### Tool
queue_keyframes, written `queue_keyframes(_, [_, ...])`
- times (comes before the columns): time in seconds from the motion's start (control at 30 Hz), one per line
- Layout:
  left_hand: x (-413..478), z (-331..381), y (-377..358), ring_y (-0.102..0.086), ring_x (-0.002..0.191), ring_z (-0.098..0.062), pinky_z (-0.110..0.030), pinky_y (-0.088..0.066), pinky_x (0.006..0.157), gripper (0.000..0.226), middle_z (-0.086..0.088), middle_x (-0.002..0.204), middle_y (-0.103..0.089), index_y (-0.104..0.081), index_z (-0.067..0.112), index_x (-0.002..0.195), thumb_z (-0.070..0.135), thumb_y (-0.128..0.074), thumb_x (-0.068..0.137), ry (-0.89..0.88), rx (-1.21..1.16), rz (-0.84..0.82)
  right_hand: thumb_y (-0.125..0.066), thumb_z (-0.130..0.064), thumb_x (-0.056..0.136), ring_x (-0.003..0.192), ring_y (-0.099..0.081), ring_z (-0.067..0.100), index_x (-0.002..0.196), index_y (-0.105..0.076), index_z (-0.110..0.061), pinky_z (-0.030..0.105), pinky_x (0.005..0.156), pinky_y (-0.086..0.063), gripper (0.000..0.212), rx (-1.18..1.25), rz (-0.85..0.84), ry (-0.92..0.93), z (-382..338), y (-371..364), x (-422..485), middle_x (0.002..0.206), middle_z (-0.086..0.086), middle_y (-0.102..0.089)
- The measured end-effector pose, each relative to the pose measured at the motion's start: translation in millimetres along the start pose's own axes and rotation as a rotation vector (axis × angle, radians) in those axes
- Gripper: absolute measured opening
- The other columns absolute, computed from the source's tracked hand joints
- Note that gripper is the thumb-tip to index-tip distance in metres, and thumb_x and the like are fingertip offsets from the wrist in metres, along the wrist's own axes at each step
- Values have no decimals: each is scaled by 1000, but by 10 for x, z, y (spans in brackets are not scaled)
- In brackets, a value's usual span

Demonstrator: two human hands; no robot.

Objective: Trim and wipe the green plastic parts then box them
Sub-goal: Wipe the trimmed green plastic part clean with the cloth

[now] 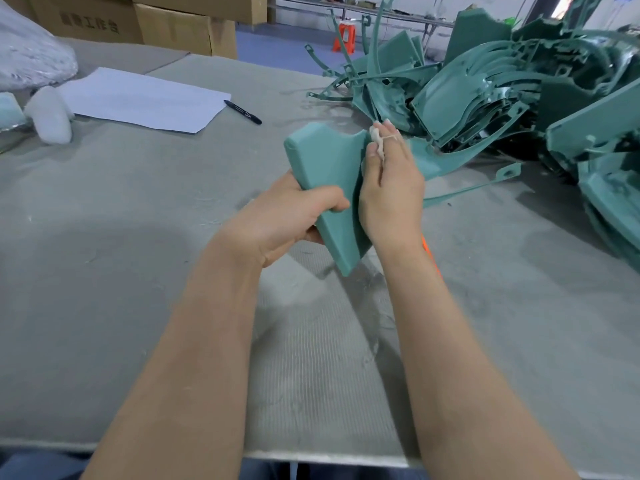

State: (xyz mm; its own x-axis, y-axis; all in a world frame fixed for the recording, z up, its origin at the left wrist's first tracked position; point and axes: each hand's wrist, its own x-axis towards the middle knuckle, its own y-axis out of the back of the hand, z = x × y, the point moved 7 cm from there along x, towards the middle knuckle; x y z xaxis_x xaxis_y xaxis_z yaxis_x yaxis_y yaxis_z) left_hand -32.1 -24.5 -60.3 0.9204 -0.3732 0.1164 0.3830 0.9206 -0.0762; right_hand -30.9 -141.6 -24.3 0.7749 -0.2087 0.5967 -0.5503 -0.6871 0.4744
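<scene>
Head view first, nearest to you: both forearms reach out over the grey counter [138, 271], and the green plastic part [325, 161] is held up off it between your hands, not resting on anything.

Your left hand [294, 216] is curled round the part's lower half, thumb across the smooth face. Your right hand [391, 192] lies against the part's right edge, its fingers straight and close together, with a small wad of pale cloth [377, 140] pinched between them at the upper edge. An orange object [431, 252] shows just under your right wrist; what it is I cannot tell.

The part's long axis runs away from you and upward. Its narrow end points down toward you and the counter, and its broad, notched end points up and away.

You look to be at the wiping step on this one piece. Whether it is already trimmed is not visible.

Farther off to the right, a large pile of green parts [502, 98] suggests most of the work is left. Cardboard boxes [173, 26] stand at the back left, and no boxed part shows.
</scene>
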Motion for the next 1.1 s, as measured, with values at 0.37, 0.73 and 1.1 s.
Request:
queue_keyframes(0.37, [18, 13, 108, -71, 80, -7, -30, -55, 64, 23, 12, 85, -75, -64, 25, 96, 10, -64, 79, -31, -68, 115, -40, -14, 103, 110, -55, 10, 117, -62, -8, 26, 101, -42, 27, 354, 123, -46, 41, 216, 7, 114, -5, -60])
queue_keyframes(0.73, [19, -59, -42, -67, 97, -18, -43, -51, 95, 24, 3, 93, -73, -67, 27, 89, 21, -63, 66, 1, 185, 66, -40, -26, 104, 112, -54, 12, 127, -48, -8, 26, 101, -41, 30, 474, 313, -273, 134, 346, -72, 123, 0, -57])
queue_keyframes(1.1, [-8, 100, -39, -61, 86, -8, -27, -54, 78, 30, -16, 102, -68, -59, 24, 94, -5, -49, 91, -166, 261, 84, -43, -1, 97, 117, -52, 11, 121, -63, -2, 17, 104, -35, 31, 287, 25, 162, -479, 40, -235, 119, 5, -64])
